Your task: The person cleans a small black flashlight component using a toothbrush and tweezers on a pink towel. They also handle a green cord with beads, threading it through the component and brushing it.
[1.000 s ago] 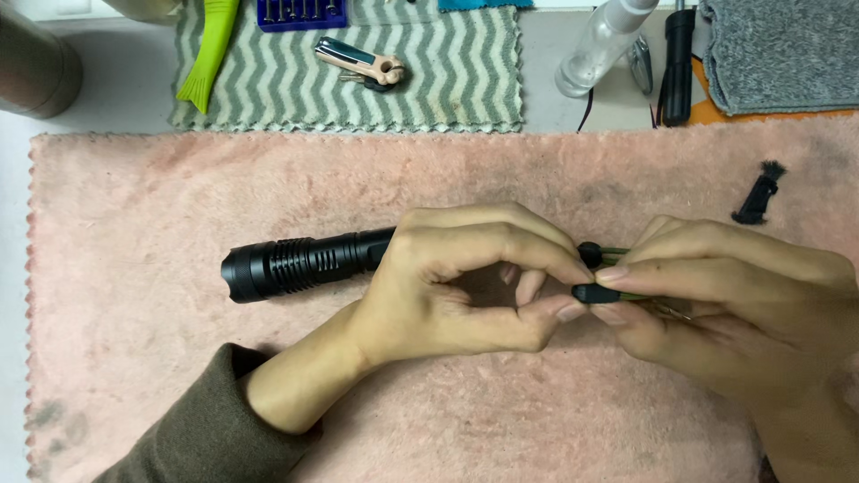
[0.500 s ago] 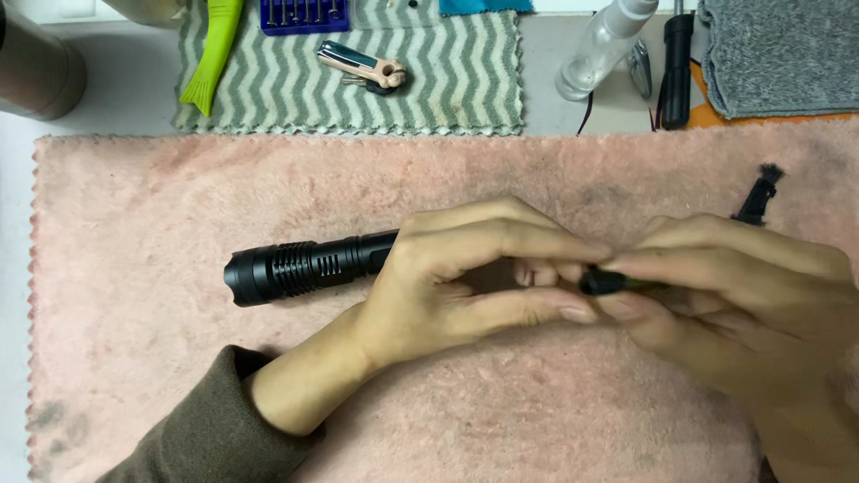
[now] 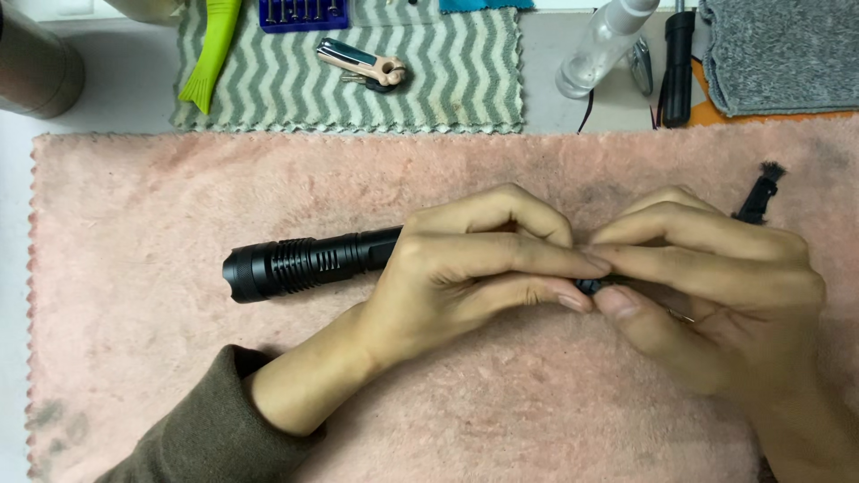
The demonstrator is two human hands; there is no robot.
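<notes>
Both hands meet over the middle of the pink towel [image 3: 268, 376] that covers the bench. Left hand [image 3: 474, 268] is wrapped around the rear half of a black flashlight [image 3: 304, 264], fingers curled over the barrel, thumb below; the head end sticks out to the left and lies on or just above the towel. Right hand [image 3: 707, 286] pinches a small black part [image 3: 588, 286] at the tail end of the flashlight, index finger on top, thumb underneath, fingertips touching those of the left hand. Only a sliver of this part shows; whether it is seated on the barrel or loose cannot be told. Risks, as judged: the small part could slip from the pinch and roll into the towel pile, since the grip covers little of it; if it is threaded, a tilt between the two hands could cross the thread. Both wrists sit low, forearms coming in from the bottom edge, left one in an olive sleeve [image 3: 206, 429]. A small black brush [image 3: 759, 192] lies just beyond the right knuckles.
</notes>
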